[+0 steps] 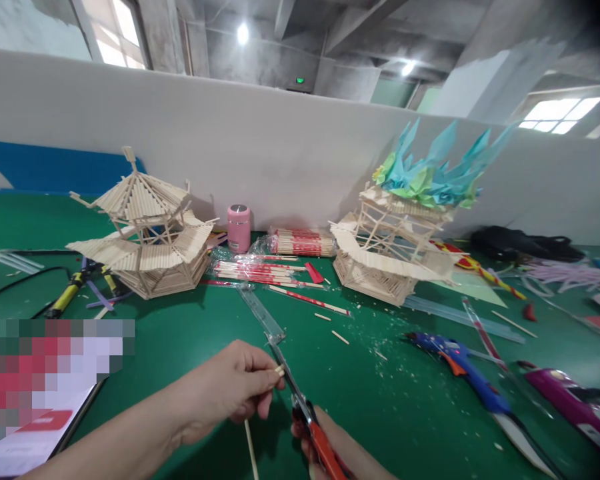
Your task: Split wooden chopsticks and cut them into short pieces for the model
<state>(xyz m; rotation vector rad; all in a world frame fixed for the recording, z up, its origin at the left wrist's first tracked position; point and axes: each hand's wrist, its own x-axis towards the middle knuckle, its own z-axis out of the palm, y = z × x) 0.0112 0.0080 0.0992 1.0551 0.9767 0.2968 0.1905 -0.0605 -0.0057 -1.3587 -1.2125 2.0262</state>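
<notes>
My left hand (247, 380) is closed on a thin wooden stick (251, 443), whose short end shows at the fingertips and whose longer part hangs below. Beside it, my right hand (330, 440) grips red-handled scissors (323, 445). The metal blades point up and to the left, close to the left fingertips and the stick's end. A clear plastic strip (260, 312) lies just past the blade tips. Small stick pieces (340, 337) are scattered on the green table (370, 400).
Stick pavilions stand at left (153, 257) and right (390, 260), the right one topped with folded blue paper. Between them are a pink bottle (239, 229) and packaged sticks (303, 242). Right: blue glue gun (463, 367), purple tool (570, 403). Left: yellow-black tool (69, 293), partly blurred screen (45, 427).
</notes>
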